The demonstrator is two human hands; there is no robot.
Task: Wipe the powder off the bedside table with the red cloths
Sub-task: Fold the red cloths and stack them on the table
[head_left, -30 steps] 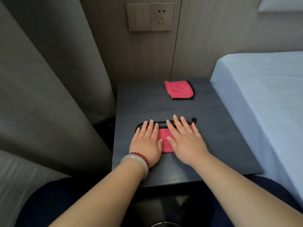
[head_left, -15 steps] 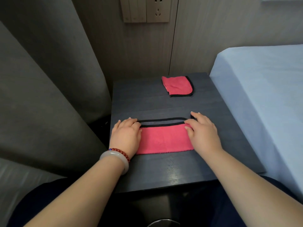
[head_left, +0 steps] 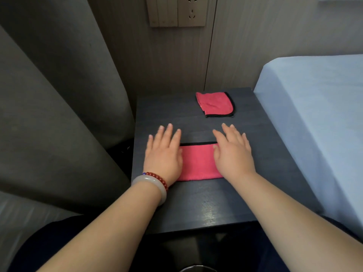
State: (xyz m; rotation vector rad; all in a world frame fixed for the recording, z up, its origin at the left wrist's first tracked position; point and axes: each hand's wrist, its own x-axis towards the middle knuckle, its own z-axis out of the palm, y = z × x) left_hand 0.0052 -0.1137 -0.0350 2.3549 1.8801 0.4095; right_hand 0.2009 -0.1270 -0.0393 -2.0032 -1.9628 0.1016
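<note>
Both hands lie flat and palm-down on the near cloth (head_left: 198,163), a red folded strip with a black edge along its far side. It sits across the middle of the table (head_left: 196,209), which is dark. The left hand (head_left: 164,154) covers the cloth's left end and the right hand (head_left: 232,154) covers its right end. The two are apart, with a band of bare red showing between them. The fingers of each hand are straight and slightly spread, gripping nothing. Their tips reach past the black edge onto the tabletop beyond it.

The far cloth (head_left: 216,105) is also red with black trim and is folded into a smaller rounded shape. It lies at the back of the table towards the right, well apart from both hands and untouched.

The left wrist carries a red bead bracelet (head_left: 157,178) and, just behind it, a pale bangle (head_left: 151,185).

Near the table's front edge the surface shows faint pale flecks (powder or only sheen, I cannot tell).

A bed (head_left: 314,114) with a light blue sheet stands against the table's right side. A grey curtain (head_left: 59,95) hangs to the left. On the wall behind, above the table, is a socket panel (head_left: 177,11).
</note>
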